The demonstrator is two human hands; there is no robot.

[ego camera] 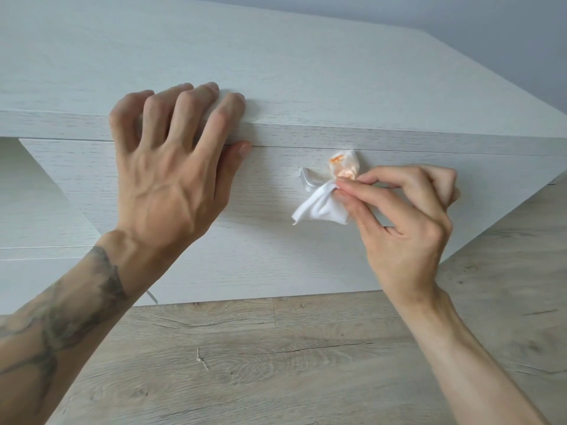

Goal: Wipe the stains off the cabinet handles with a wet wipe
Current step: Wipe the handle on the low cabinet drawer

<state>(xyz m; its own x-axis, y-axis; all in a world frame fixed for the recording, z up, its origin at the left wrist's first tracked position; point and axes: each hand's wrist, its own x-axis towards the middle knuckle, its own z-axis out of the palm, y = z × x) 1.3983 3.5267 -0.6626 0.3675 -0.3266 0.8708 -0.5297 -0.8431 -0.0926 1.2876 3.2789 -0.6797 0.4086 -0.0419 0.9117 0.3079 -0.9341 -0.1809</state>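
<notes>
Mid-wipe. Right hand (399,210) pinches the wet wipe (316,207) around the handle (306,178), at its fingertips. Orange smears on the wipe's upper bunch, so stain is probably lifting. Left hand (171,167) is spread, braced on the cabinet (276,72) top edge. Handle's bare end looks clean, rest hidden. Other handles not in view.

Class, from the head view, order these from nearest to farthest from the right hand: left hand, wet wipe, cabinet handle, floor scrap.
1. wet wipe, pinched in the right hand.
2. cabinet handle, just left of its fingertips.
3. left hand, well to the left.
4. floor scrap, far down at lower left.
</notes>
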